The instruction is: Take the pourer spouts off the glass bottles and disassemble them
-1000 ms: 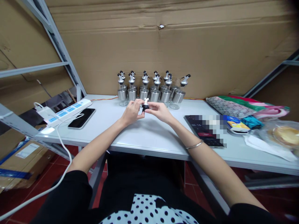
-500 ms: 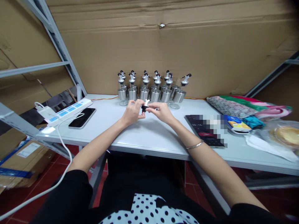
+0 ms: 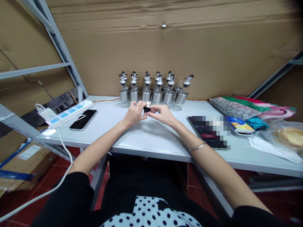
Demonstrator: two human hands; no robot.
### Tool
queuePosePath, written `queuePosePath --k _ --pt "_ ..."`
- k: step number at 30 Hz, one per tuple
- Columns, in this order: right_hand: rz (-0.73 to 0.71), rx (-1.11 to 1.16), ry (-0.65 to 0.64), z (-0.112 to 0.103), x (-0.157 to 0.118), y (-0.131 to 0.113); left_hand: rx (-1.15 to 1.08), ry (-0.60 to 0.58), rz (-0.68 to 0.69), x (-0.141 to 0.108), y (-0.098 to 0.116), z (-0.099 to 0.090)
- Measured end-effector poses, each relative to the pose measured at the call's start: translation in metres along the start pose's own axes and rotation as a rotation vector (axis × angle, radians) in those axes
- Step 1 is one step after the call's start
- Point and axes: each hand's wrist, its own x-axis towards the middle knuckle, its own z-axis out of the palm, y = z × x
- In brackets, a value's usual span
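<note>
Cardboard sheet [image 3: 142, 50] behind white counter [image 3: 90, 138]. Steel-sleeved bottles [image 3: 157, 96] upright, grouped along counter's back. Person's left hand [image 3: 134, 114] pinching pouring spout [image 3: 147, 109] from left, fingers above, thumb below; right hand [image 3: 163, 114] pinching it from right. Spout, pale top over black base, between hands, raised off counter, in front of bottles.

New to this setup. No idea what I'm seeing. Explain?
No robot here, just bare-handed work. The view comes from a camera worn on the person's head, looking forward and down. The left hand and right hand hold a small pour spout between their fingers, above a pale table. Behind them stand spout-topped bottles with metal sleeves. Off the left hand's side lie a phone and a power strip; off the right's, a partly pixelated device and patterned fabric.
</note>
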Motion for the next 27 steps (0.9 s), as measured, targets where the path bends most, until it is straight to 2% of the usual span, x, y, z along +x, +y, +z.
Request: queuePosePath --k 3,6,9,12,18,27 --pt "-0.008 -0.129 -0.036 0.004 -0.001 0.002 -0.021 -0.035 0.039 0.0 -0.004 -0.004" --pt "-0.002 -0.154 0.011 0.006 0.0 0.004 -0.051 -0.074 0.045 0.001 -0.004 -0.006" --pt "0.046 0.049 0.048 0.006 0.001 0.004 -0.094 -0.108 0.004 0.002 0.0 -0.007" --pt "0.113 0.274 0.027 0.006 0.003 0.006 -0.137 -0.128 -0.043 0.003 0.004 -0.008" --pt "0.219 0.625 0.052 0.009 0.007 0.01 -0.167 -0.086 -0.167 0.003 0.006 -0.013" --pt "0.203 0.604 0.01 0.009 0.006 0.011 -0.208 -0.26 -0.225 0.004 0.008 -0.02"
